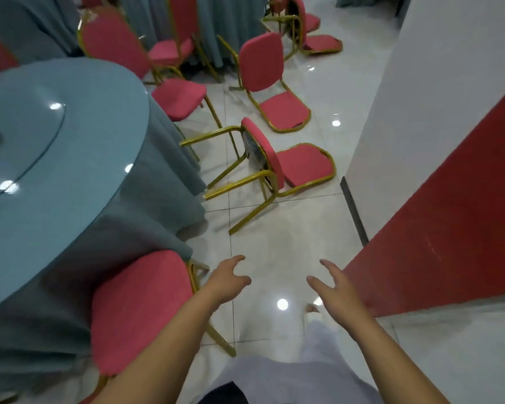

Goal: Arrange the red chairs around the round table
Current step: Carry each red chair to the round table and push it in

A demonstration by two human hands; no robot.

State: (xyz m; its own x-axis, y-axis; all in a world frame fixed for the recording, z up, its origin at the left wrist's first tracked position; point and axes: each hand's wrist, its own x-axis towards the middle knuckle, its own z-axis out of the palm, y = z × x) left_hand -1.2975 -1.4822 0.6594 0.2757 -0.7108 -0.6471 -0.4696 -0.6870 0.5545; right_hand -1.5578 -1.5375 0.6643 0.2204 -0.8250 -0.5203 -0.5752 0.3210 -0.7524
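The round table point(56, 147) with its blue-grey cloth fills the left side. One red chair point(140, 310) with gold legs stands pushed against its near edge, just left of my left hand point(228, 282). Another upright red chair point(120, 48) stands at the table's far side. A red chair point(274, 161) lies tipped on the floor ahead, and a second tipped one point(263, 65) lies beyond it. My left hand and my right hand point(333, 290) are both stretched forward over the floor, fingers apart, holding nothing.
A white and red wall point(438, 176) runs along the right, leaving a tiled aisle point(280, 237) between it and the table. More red chairs point(303, 24) and other draped tables point(216, 24) stand at the back. My foot point(312, 312) is on the floor below my right hand.
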